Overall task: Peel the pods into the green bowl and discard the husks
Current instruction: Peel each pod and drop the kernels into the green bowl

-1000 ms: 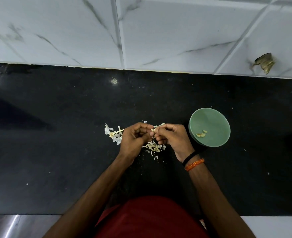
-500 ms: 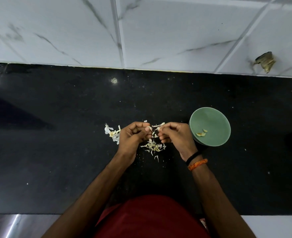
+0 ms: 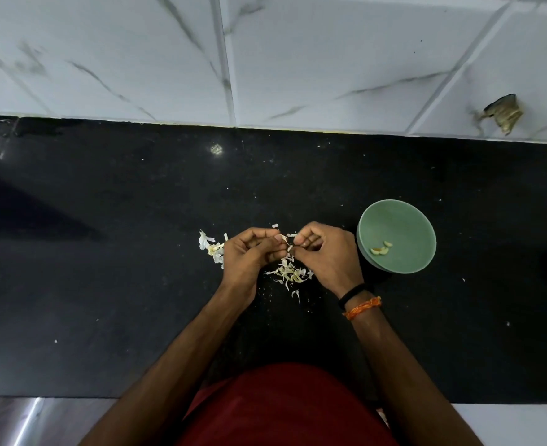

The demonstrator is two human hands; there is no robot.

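The black stone counter (image 3: 105, 284) ran under a marbled white tile wall (image 3: 330, 59), and nearest me, above the red shirt (image 3: 282, 407), I saw both hands meeting over the work: the left hand (image 3: 246, 255) and the right hand (image 3: 323, 255) each had fingers curled in, pinching one small pale pod (image 3: 287, 243) between them, its skin partly pulled away. Just beneath lay a heap of husks (image 3: 290, 272), with a second scatter of husks and scraps (image 3: 211, 247) beside the left hand. Further right, the green bowl (image 3: 404, 220) held only a few peeled cloves (image 3: 381, 248), so I judged the job well underway, though I could not tell whether any whole pods remained, and the husks were not yet discarded.
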